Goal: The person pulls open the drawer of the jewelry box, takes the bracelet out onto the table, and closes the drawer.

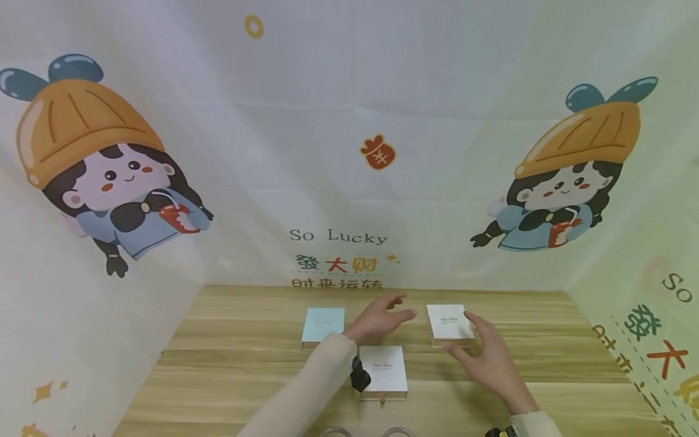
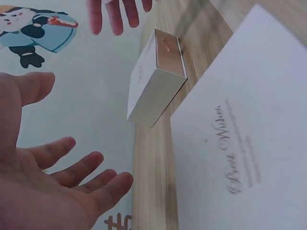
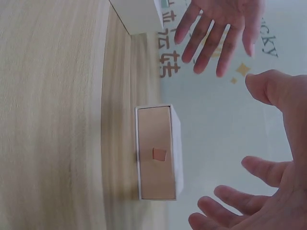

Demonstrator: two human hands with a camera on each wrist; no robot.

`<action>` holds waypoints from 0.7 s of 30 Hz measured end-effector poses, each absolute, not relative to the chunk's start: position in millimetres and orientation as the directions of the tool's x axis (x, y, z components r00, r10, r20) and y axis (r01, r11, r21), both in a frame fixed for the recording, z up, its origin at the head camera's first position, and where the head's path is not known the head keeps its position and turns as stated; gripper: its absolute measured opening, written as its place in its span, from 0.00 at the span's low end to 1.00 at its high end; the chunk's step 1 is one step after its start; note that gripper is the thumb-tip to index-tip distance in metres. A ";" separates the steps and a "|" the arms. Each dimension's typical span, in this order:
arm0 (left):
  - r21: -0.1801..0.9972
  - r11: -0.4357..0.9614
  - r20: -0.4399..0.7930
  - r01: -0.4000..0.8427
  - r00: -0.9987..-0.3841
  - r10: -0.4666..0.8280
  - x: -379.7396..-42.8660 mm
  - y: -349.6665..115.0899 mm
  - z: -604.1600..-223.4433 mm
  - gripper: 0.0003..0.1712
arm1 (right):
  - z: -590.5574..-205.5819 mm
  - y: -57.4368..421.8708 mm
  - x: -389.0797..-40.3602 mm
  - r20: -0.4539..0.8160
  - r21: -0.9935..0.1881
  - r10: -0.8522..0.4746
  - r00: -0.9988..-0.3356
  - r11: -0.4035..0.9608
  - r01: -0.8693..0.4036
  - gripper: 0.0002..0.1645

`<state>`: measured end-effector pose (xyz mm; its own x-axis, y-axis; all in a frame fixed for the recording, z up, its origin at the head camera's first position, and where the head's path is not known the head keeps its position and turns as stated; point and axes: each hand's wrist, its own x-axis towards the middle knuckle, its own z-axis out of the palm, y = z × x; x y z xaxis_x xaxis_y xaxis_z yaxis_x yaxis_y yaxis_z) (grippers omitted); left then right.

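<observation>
Three small drawer-style gift boxes lie on the wooden table. A white box [image 1: 450,323] stands at the back right, its tan drawer front [image 3: 154,153] and small pull tab facing the person. My right hand [image 1: 488,358] hovers at its near right side, fingers spread and holding nothing. Left of that box, my left hand [image 1: 382,318] is in the air with fingers loosely extended and nothing in them. Below the left wrist lies a second white box [image 1: 386,370] with gold lettering, partly covered by the wrist camera. The pale blue box [image 1: 323,325] sits at the back left beside the left forearm.
A white backdrop cloth [image 1: 338,152] with cartoon figures and lettering rises behind the wooden table [image 1: 218,364] and along both sides. Two clear curved rims [image 1: 397,431] show at the near edge of the head view.
</observation>
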<state>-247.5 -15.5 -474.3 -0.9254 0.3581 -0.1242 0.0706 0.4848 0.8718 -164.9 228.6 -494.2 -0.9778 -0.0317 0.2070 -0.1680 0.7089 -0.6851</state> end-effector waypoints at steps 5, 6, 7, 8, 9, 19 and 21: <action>0.877 0.476 -0.167 0.058 -0.894 0.417 -266.1 -5.3 -478.3 0.37 | -495.3 232.6 -167.3 0.069 -0.756 0.017 -0.997 0.653 -0.042 0.54; 0.877 0.477 -0.172 0.059 -0.888 0.427 -268.1 -3.7 -478.4 0.37 | -496.0 232.8 -167.8 0.048 -0.768 0.026 -0.999 0.640 -0.020 0.54; 0.875 0.480 -0.174 0.065 -0.882 0.437 -269.9 -2.0 -477.8 0.37 | -496.6 232.9 -168.4 0.025 -0.777 0.034 -0.999 0.629 0.002 0.54; 0.871 0.487 -0.179 0.068 -0.878 0.443 -271.5 -0.3 -477.4 0.36 | -497.5 233.0 -169.0 0.007 -0.785 0.044 -0.999 0.620 0.021 0.54; 0.868 0.491 -0.181 0.074 -0.874 0.452 -272.9 1.6 -476.6 0.36 | -498.5 233.1 -169.9 -0.010 -0.791 0.057 -0.998 0.611 0.043 0.54; 0.823 0.552 -0.195 0.131 -0.848 0.493 -291.2 29.9 -484.2 0.38 | -505.9 233.1 -181.2 -0.091 -0.789 0.188 -0.978 0.586 0.186 0.49; 0.819 0.557 -0.196 0.137 -0.845 0.497 -293.6 35.5 -488.0 0.38 | -508.1 231.8 -182.6 -0.088 -0.789 0.193 -0.977 0.586 0.187 0.48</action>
